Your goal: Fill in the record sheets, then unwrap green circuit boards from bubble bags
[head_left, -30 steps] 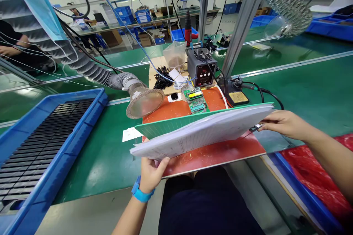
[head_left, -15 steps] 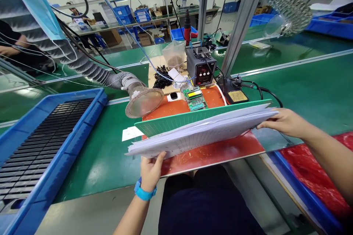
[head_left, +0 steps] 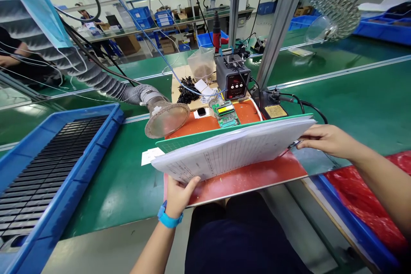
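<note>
The left hand (head_left: 180, 195) pinches the near left edge of a stack of papers (head_left: 231, 150), thumb in front; the right hand (head_left: 324, 140) grips its right end, fingers curled. The papers stand tilted over a red mat (head_left: 250, 179), a green board (head_left: 192, 138) behind them. Beyond lies a circuit board (head_left: 226, 113); a blue tray (head_left: 61, 175) sits left on the worktop (head_left: 128, 188).

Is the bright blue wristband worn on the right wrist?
No, the bright blue wristband sits behind the left hand, and the right hand wears none.
</note>
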Demonstrator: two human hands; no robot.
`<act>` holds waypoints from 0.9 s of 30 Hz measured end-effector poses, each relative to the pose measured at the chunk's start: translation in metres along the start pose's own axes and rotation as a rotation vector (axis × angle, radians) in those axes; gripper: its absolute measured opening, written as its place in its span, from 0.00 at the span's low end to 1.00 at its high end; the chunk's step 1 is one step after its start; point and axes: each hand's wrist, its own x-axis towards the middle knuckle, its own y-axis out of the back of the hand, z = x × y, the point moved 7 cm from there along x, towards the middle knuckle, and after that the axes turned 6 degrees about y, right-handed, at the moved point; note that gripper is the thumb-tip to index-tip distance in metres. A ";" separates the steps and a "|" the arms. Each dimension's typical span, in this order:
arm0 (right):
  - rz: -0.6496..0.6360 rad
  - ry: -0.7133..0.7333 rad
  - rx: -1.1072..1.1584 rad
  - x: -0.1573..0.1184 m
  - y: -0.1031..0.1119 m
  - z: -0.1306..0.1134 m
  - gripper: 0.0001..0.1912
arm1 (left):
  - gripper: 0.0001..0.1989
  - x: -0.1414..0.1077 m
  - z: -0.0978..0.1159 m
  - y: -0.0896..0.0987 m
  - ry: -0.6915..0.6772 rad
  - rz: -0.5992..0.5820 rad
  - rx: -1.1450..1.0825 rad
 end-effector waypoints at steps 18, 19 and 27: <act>0.277 -0.459 0.368 -0.044 -0.056 0.025 0.39 | 0.35 0.018 -0.006 -0.011 -0.027 0.005 -0.271; 0.295 -0.528 0.347 -0.053 -0.069 0.025 0.33 | 0.30 0.021 -0.011 -0.014 0.033 -0.044 -0.278; 0.235 -0.480 0.745 -0.039 -0.162 -0.056 0.23 | 0.20 0.011 -0.001 -0.036 0.187 -0.023 -0.596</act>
